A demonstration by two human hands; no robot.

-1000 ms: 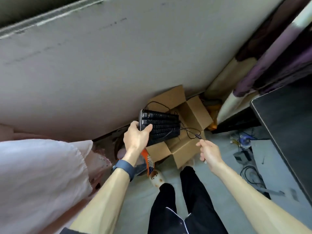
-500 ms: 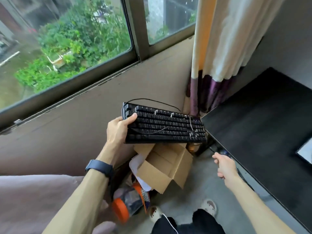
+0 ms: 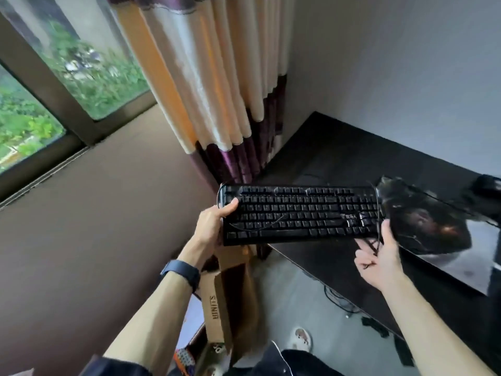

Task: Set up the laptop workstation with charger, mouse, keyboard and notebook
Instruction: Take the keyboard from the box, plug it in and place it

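A black wired keyboard (image 3: 299, 214) hangs level in the air, keys up, over the left edge of the dark desk (image 3: 333, 156). My left hand (image 3: 210, 226) grips its left end, thumb on the keys. At its right end, my right hand (image 3: 379, 256) pinches the thin black keyboard cable (image 3: 377, 240), which loops over the keys. A dark mouse pad (image 3: 428, 226) with a picture lies on the desk just right of the keyboard. At the far right edge sits a blurred black object (image 3: 488, 191); I cannot tell what it is.
An open cardboard box (image 3: 225, 302) stands on the floor below the keyboard, beside an orange item (image 3: 184, 359). A cream and purple curtain (image 3: 217, 104) hangs in the corner by the window (image 3: 54, 85). Cables (image 3: 339, 299) lie on the floor under the desk.
The keyboard has risen out of the cardboard box and moved right, toward the desk. My right hand came up to its right end and took hold of the cable. The view swung up and right.
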